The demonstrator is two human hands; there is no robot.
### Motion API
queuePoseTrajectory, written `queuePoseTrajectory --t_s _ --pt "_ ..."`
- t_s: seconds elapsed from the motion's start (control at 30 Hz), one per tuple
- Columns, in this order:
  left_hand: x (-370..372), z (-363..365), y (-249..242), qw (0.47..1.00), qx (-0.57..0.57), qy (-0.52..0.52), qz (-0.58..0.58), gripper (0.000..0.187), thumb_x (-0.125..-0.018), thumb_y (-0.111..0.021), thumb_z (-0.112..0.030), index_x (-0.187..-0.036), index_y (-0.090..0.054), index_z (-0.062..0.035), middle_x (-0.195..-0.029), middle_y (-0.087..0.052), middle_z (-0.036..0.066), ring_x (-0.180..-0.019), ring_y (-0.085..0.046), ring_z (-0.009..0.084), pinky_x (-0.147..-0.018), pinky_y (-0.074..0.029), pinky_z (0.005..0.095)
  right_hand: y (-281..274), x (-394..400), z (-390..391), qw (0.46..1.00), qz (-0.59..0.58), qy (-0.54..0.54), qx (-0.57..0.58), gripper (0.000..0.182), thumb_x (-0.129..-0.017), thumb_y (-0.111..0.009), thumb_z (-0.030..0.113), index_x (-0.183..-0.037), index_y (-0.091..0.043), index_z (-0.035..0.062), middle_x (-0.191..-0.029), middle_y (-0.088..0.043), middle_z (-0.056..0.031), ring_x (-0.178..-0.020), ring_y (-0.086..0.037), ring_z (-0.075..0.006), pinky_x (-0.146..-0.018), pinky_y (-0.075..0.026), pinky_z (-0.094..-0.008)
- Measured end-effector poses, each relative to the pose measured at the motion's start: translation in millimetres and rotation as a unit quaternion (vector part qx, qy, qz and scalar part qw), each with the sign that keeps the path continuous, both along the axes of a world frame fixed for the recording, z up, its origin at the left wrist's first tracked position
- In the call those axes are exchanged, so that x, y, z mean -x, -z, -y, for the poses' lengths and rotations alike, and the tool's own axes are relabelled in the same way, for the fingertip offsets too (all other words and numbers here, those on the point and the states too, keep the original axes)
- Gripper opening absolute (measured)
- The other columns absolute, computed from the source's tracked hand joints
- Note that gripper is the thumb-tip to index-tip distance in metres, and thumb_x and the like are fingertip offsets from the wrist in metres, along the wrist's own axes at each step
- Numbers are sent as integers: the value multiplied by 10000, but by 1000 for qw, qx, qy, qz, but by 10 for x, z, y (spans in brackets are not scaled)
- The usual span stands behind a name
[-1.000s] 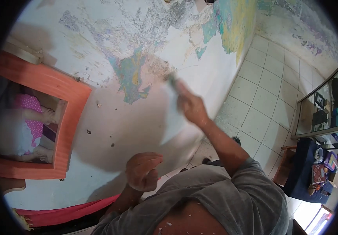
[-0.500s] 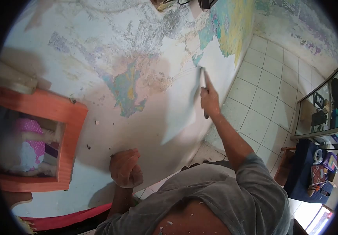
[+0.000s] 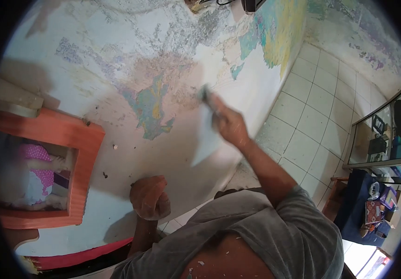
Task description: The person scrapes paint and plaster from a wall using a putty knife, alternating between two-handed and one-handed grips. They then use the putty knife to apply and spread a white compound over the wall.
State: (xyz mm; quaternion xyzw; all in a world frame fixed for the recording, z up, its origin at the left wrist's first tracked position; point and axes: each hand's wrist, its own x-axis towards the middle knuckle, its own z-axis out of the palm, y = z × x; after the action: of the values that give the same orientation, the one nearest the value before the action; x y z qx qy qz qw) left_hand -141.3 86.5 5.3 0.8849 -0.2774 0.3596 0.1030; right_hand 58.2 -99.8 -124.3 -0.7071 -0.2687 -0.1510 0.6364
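My right hand (image 3: 232,124) is wrapped round the handle of a scraper (image 3: 206,96), which is smeared by motion. Its blade end is at the wall (image 3: 182,153), beside a rough patch of bare plaster (image 3: 182,90). A flake-edged patch of old green and yellow paint (image 3: 151,107) lies to the left of the scraper. My left hand (image 3: 150,197) is closed in a loose fist close to the lower wall, and nothing shows sticking out of it.
An orange-framed mirror or picture (image 3: 86,172) is at the left. A tiled floor (image 3: 303,116) runs along the wall's right side. Farther right stand a glass cabinet (image 3: 382,135) and a dark-covered table (image 3: 356,204) with small items. A dark device (image 3: 251,4) sits at the top.
My right hand has moved left across the wall with the scraper, from near the small green paint fleck to the bare plaster. My left hand stays in place.
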Motion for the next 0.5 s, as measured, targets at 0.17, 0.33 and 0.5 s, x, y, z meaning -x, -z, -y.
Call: queuePoseTrajectory --t_s 0.17,0.33,0.5 --pt "-8 24 0 1000 6 -12 -4 185 -932 -524 -81 -1097 -557 -3 -814 -677 136 -690 -667 284 -630 -533 367 -73 -190 224 980 -190 28 -45 582 -921 -469 -24 -1477 -412 138 -1326 -598 -181 -1138 -639 -260 -983 -478 -338" --pt "-2 50 6 999 -4 -31 11 178 -904 -557 -51 -1077 -561 -6 -806 -679 132 -681 -663 272 -638 -534 367 33 -130 42 996 84 12 39 621 -851 -549 -7 -1428 -482 211 -1263 -623 -168 -1048 -660 -315 -940 -512 -374" --pt "-18 54 19 998 -17 -44 33 180 -896 -565 -39 -1072 -562 -4 -807 -681 113 -673 -658 261 -629 -533 366 -59 -334 280 987 -140 63 -34 656 -926 -471 -5 -1525 -331 224 -885 -687 -174 -742 -638 -144 -770 -510 -277"
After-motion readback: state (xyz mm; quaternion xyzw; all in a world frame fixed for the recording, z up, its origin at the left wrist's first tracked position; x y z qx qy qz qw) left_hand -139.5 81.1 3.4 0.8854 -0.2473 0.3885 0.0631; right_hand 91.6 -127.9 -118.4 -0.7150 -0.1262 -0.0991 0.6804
